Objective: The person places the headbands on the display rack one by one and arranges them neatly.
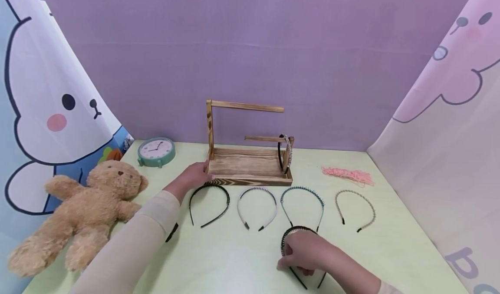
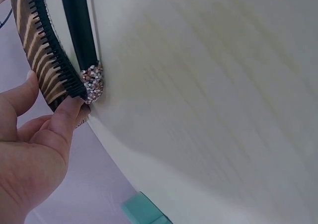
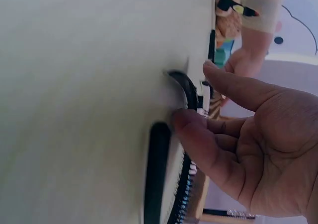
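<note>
My left hand point(image 1: 197, 175) grips the near left corner of a wooden headband rack point(image 1: 250, 182), with thumb and fingers on its striped wood in the left wrist view. One jewelled headband point(image 1: 289, 153) hangs on the rack's short lower bar. Low in the head view, my right hand point(image 1: 306, 250) is over a black toothed headband point(image 1: 298, 228), partly hiding it. In the right wrist view, the right thumb point(image 3: 223, 82) stands apart from the index finger point(image 3: 191, 127), whose tip is beside the headband. Contact there cannot be made out.
A row holds a black headband point(image 1: 211, 186), a white headband point(image 1: 258, 189), a blue headband point(image 1: 302, 188) and a beaded headband point(image 1: 353, 192). Pink yarn point(image 1: 347, 174) lies at right. A teddy bear point(image 1: 95, 203) and teal clock point(image 1: 156, 152) are at left.
</note>
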{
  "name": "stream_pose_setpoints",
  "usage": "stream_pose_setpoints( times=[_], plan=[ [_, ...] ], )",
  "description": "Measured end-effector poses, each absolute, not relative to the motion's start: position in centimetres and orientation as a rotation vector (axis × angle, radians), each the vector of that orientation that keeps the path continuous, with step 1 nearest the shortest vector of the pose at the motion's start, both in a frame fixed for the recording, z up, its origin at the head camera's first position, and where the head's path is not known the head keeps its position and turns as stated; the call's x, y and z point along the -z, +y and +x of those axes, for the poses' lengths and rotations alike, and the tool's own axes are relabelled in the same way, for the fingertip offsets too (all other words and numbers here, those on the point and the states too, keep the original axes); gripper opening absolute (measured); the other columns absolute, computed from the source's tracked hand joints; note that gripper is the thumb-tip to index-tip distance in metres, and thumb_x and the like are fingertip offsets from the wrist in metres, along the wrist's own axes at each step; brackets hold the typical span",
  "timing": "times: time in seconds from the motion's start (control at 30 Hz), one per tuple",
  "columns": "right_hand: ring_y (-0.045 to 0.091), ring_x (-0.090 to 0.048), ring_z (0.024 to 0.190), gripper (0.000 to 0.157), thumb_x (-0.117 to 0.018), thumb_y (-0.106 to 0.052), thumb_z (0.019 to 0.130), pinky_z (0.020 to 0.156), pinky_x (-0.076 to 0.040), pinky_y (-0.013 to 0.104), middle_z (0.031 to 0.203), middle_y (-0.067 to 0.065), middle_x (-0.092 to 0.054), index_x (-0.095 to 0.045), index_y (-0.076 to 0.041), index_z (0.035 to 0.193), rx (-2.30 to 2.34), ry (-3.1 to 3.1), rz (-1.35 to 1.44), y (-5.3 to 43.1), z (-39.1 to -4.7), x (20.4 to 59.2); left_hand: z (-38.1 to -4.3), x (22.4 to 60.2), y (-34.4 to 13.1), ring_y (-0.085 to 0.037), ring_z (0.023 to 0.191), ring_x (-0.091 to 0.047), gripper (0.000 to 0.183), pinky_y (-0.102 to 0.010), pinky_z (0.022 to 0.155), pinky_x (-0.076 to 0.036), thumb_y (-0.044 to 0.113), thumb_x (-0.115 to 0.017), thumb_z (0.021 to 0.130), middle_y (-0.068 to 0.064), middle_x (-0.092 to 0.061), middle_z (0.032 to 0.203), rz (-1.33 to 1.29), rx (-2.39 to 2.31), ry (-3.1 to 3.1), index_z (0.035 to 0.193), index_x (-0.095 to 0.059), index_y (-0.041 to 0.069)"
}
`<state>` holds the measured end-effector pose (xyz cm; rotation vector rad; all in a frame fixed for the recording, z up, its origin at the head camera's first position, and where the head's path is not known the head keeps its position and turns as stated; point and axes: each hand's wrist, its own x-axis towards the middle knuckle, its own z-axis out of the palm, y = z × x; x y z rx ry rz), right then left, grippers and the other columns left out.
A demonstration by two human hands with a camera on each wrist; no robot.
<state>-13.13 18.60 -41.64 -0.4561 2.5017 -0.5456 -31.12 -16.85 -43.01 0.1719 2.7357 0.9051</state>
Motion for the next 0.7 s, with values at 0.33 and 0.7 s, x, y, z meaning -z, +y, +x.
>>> stream_pose_setpoints(
  times=[0.33,0.7],
  plan=[
    [0.013,-0.055,0.039,0.024,-0.072,-0.027,0.088,0.046,-0.045,0.025,0.051,-0.003,-0.057,-0.054,-0.022,0.072,0.404,2.488,-0.495,16.7,-12.2,41.7,-31.2,43.3,-16.9,-0.045,0.143,-0.027,0.072,-0.057,0.117,-0.025,0.029,-0.055,0.101,-0.025,-0.03,0.156,0.172,-0.909,2.737,0.157,-0.017,0.008],
    [0.0,-0.042,0.055,0.021,-0.07,-0.024,0.09,0.054,-0.039,0.019,0.063,-0.016,-0.047,-0.052,-0.027,0.079,0.391,2.63,-0.871,16.4,-11.8,39.2,-31.1,43.1,-16.9,-0.044,0.144,-0.026,0.072,-0.056,0.117,-0.025,0.03,-0.056,0.1,-0.024,-0.03,0.156,0.169,-0.932,2.725,0.158,-0.017,0.009]
  ],
)
